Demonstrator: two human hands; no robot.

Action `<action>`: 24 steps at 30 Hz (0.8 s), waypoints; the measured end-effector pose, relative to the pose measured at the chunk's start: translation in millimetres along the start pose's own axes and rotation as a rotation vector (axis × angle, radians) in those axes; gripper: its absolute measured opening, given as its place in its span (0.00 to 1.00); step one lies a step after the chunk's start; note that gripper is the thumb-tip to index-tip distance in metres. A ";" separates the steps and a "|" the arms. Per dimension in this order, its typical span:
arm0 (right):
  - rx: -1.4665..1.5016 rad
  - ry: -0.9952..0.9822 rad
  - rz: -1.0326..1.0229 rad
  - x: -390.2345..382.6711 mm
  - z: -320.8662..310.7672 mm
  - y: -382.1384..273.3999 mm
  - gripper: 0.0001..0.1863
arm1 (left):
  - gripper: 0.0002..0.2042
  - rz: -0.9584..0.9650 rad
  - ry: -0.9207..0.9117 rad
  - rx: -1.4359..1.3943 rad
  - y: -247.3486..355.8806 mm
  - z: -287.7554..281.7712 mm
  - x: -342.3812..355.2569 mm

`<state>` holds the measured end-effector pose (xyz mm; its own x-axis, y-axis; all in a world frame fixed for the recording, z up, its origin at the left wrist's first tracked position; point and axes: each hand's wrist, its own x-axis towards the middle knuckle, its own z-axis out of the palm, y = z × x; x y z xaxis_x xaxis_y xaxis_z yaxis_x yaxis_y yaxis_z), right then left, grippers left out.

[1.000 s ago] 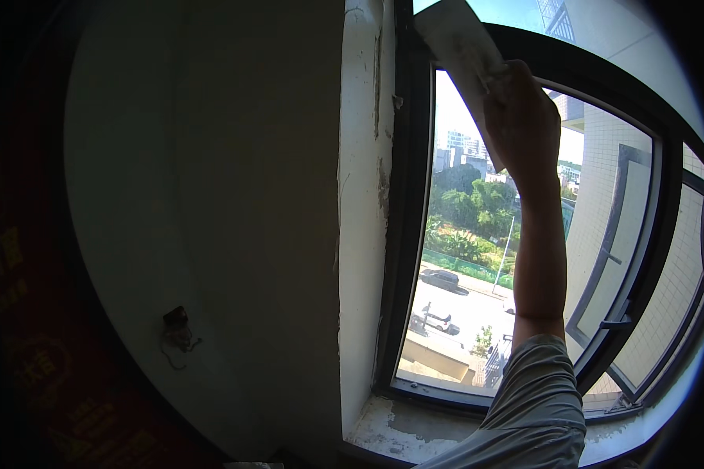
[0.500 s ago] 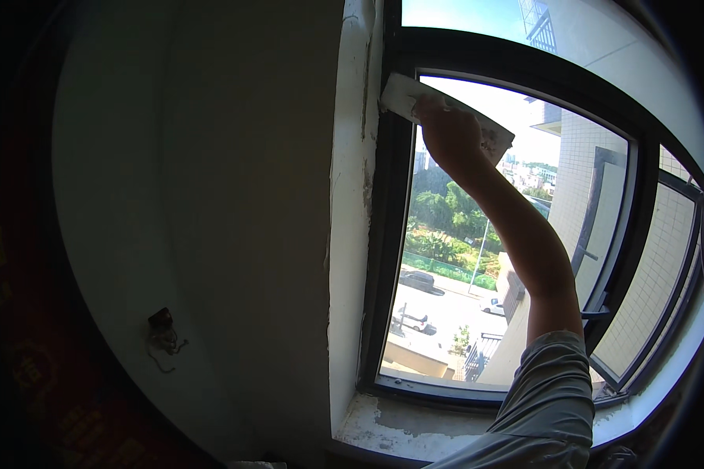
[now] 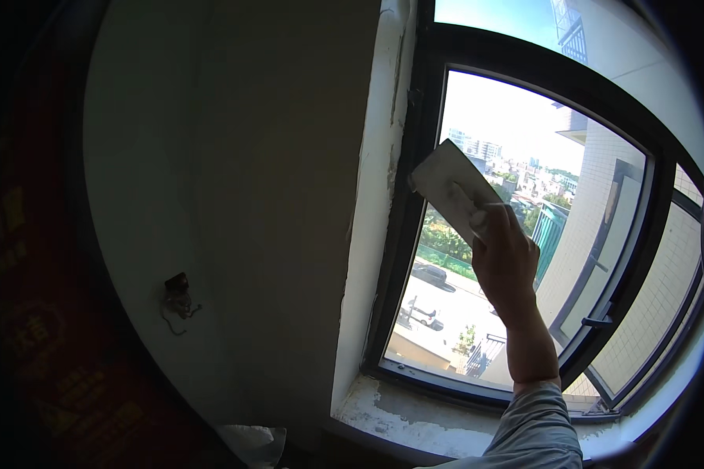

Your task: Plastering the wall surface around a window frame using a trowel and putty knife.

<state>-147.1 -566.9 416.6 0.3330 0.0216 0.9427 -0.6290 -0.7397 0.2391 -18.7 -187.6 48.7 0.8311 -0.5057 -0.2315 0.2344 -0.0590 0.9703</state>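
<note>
My right hand is closed around the handle of a plastering trowel. The trowel has a flat, rectangular, greyish-white blade, tilted so that it slants from upper left down to the right. Its far left corner lies near the dark left-hand window frame, with a small pale lump at that edge; whether it touches the frame I cannot tell. Behind the blade is the glass pane. Along the frame runs a white plastered reveal with rough, chipped patches. My left hand is out of view.
Below the window lies a sill with patchy white plaster. A window handle sticks out at the right. On the dim wall at left, loose wires hang from a box. A clear plastic bag shows at the bottom, near red printed material.
My right hand and the trowel have come down from the frame's upper left corner, and the blade has turned steeper. The view has shifted, bringing more of the plastic bag into sight.
</note>
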 end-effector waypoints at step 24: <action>1.448 -0.665 0.134 -232.4 22.3 -225.5 0.20 | 0.08 0.505 0.825 0.626 82.4 -7.3 -51.3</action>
<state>-67.0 -420.0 138.4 0.8089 -0.0899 0.5810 0.3601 -0.7054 -0.6105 -38.4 -160.2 140.0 0.8900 0.1098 0.4425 -0.3189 -0.5436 0.7764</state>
